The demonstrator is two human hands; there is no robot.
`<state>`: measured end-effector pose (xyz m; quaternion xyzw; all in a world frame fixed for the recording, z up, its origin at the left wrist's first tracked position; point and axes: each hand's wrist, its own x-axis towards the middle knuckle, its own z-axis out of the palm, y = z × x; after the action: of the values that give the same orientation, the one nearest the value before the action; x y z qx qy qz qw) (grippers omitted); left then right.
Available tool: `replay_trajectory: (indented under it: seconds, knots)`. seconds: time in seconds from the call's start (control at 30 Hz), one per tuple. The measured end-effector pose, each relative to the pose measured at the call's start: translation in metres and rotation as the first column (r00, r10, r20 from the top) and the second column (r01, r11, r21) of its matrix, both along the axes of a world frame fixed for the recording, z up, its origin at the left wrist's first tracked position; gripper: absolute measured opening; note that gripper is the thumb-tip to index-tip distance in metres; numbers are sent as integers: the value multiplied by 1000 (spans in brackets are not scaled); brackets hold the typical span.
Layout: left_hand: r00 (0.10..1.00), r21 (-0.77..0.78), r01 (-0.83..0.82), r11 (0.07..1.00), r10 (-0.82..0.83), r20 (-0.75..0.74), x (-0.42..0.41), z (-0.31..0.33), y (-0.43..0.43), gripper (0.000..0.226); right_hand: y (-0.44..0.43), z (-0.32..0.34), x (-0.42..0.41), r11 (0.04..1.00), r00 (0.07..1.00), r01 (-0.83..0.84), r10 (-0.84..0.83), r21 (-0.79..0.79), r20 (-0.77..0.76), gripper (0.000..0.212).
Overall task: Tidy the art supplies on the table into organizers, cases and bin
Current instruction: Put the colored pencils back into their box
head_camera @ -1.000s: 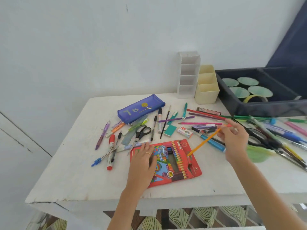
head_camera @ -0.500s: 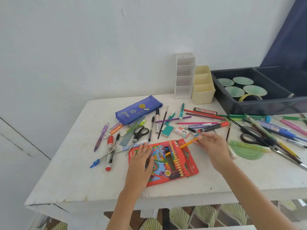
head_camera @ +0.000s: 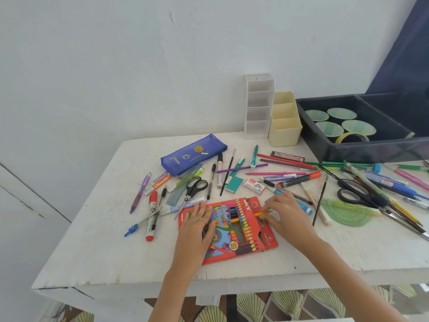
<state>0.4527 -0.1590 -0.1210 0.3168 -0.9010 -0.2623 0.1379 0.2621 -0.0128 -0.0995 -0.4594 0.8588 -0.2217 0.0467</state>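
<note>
The yellow pencil (head_camera: 251, 216) lies across the red pencil box (head_camera: 246, 245), near the front edge of the table (head_camera: 111, 247). Its long axis runs roughly left-right, with the tip aimed at your left hand (head_camera: 197, 228). Your right hand (head_camera: 287, 217) pinches the back end, so I'd say that's the hand to slide it in, along that axis. Your left hand lies flat with fingers straight, pressing down on the box's left half.

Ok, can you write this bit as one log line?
left hand: rests on colour pencil box | right hand: holds yellow pencil at box
</note>
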Motion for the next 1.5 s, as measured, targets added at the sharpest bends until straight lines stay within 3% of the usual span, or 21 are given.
replay_trajectory:
  seconds: [0.13,0.2,0.33,0.43,0.63,0.83,0.97,1.17,1.27,1.5]
  knots:
    - [1000,-15,-6,1000,7,15,-3,3,0,49,-6,-4,13,999,999,-43,43,-27,16,22]
    - [1000,-21,-4,1000,5,27,-3,4,-2,49,-11,-5,18,997,996,-14,21,-75,92,8]
    - [1000,7,-17,1000,16,11,-2,4,0,51,-7,-3,10,976,971,33,20,-216,236,7]
    - [1000,4,-21,1000,21,-3,-3,3,0,50,-2,-1,5,983,968,-40,83,-180,235,12]
    - [1000,-24,-24,999,25,19,-5,3,0,51,-14,-6,4,962,932,-97,178,-255,316,30]
    - [999,-27,-26,999,26,25,-5,2,2,52,-18,-9,-1,954,926,-125,210,-272,313,31]
    - [999,-8,-21,1000,22,49,-5,4,1,52,-20,4,-11,955,896,-251,292,-160,334,18]
    - [989,94,-132,987,138,-54,-14,21,-5,48,-67,21,-33,970,970,-131,168,-203,177,14]
    - [974,132,-178,975,194,-114,-22,33,-6,45,-105,22,-41,972,977,-172,189,-160,99,19]
    - [959,100,-174,980,192,-207,-28,39,-20,42,-157,16,-41,950,943,-296,307,102,-125,29]
